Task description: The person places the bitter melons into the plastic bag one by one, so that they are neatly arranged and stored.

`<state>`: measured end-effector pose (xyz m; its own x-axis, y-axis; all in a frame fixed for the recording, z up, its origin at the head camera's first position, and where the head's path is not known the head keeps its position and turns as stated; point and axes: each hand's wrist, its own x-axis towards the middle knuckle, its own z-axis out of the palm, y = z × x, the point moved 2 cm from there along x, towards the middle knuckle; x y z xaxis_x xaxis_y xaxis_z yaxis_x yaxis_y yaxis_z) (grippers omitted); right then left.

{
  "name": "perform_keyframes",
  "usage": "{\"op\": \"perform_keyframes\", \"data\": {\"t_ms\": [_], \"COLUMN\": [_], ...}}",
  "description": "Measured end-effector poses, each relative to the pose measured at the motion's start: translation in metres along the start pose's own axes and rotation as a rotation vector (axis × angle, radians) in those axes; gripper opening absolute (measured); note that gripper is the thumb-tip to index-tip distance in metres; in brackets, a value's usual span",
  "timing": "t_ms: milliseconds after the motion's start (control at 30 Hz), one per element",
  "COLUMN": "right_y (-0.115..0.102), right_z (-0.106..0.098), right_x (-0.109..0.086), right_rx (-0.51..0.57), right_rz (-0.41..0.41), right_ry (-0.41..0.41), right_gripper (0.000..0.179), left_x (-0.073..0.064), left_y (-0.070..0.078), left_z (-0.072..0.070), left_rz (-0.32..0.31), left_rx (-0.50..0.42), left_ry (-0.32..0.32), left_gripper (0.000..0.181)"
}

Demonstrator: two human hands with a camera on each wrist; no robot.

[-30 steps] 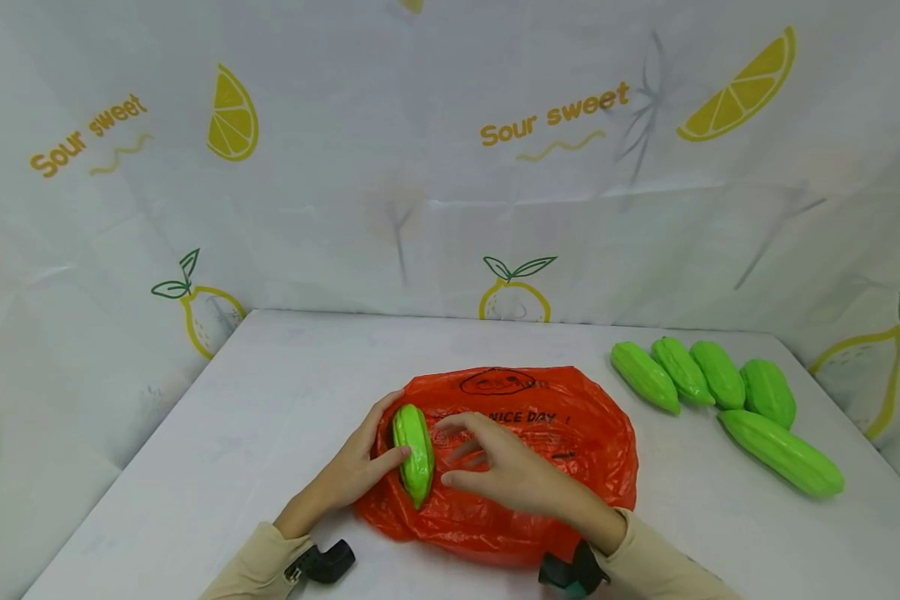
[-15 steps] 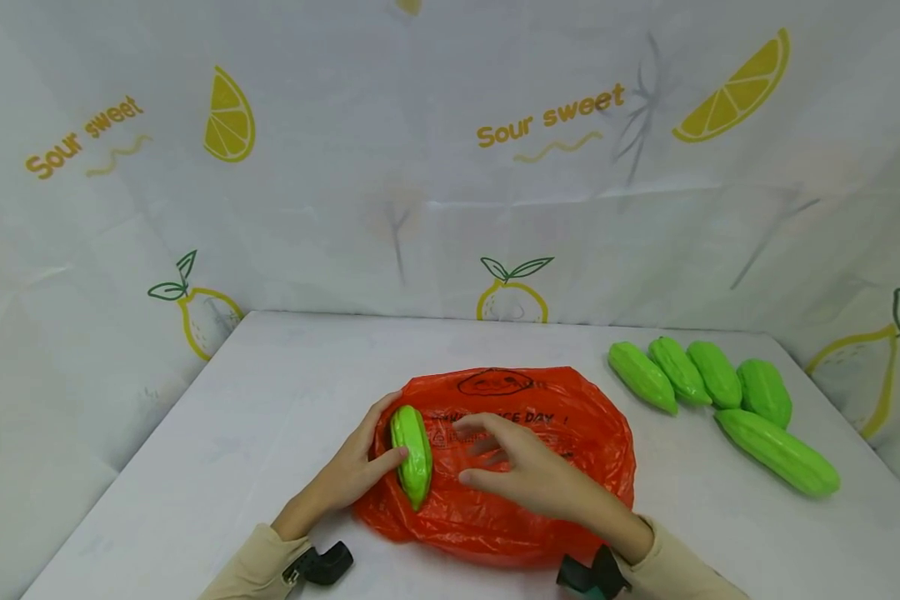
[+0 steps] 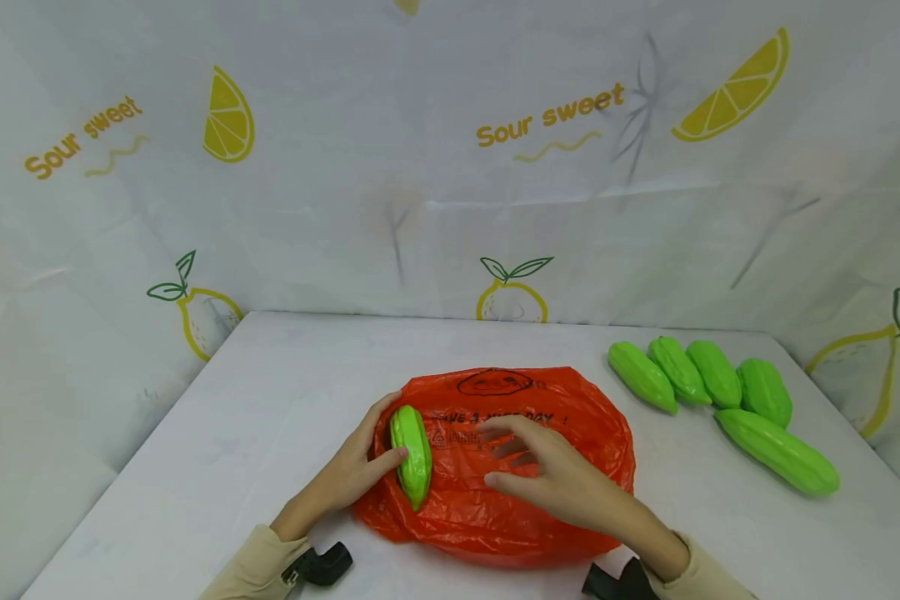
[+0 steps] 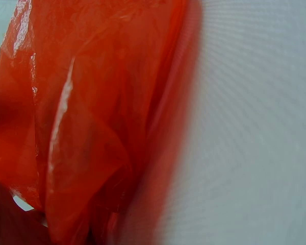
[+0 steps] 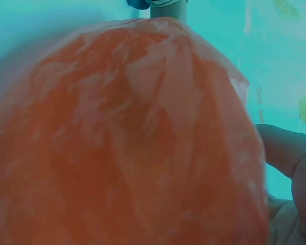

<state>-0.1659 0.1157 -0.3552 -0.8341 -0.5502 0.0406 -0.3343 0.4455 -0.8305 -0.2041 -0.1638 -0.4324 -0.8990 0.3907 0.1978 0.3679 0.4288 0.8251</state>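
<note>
Red plastic bag (image 3: 517, 521) lying on white-topped table (image 3: 270, 375); one gourd in the left hand's hold

A white backdrop (image 3: 330, 133) is hanging behind the table, bearing lemon motifs and the words "Sour sweet". The table is supporting the bag near its centre. The bag is lying spread and creased, showing black print that is ending in "DAY !"; it is filling most of the right wrist view.

The right hand (image 3: 555, 475) is hovering over the bag's right half, fingers and thumb standing apart. The left hand (image 3: 352, 462) is holding a green ridged gourd (image 3: 412, 467) between thumb and fingers, the fingers passing partly out of sight at the bag's left edge. The hands are keeping well apart.

A longer green gourd (image 3: 780, 454) is lying at far right, just in front of four shorter green gourds (image 3: 680, 371) lying side by side. The held gourd is resting at the bag's left end; whether inside or on top cannot be told.

A black wrist device (image 3: 330, 562) is sitting at the left sleeve (image 3: 258, 567).
</note>
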Motion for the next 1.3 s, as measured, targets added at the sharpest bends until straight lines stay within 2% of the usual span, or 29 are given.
{"op": "perform_keyframes", "data": {"t_ms": [600, 967, 1133, 1300], "right_y": [0.008, 0.012, 0.012, 0.013], "right_z": [-0.022, -0.027, -0.035, -0.046], "right_x": [-0.024, -0.030, -0.031, -0.035], "right_rx": [-0.067, -0.062, -0.068, -0.093], "right_rz": [-0.051, -0.070, -0.103, -0.099], "right_ry": [0.143, 0.181, 0.206, 0.237], "right_gripper": [0.047, 0.046, 0.044, 0.046], "left_x": [0.000, 0.001, 0.001, 0.001], "left_y": [0.000, 0.001, 0.001, 0.000], "left_z": [0.001, 0.000, -0.001, -0.001], "left_rz": [0.009, 0.006, 0.002, 0.001], "left_rx": [-0.006, -0.001, -0.006, -0.009], "left_ry": [0.006, -0.013, -0.007, -0.012], "left_gripper": [0.072, 0.070, 0.070, 0.071]}}
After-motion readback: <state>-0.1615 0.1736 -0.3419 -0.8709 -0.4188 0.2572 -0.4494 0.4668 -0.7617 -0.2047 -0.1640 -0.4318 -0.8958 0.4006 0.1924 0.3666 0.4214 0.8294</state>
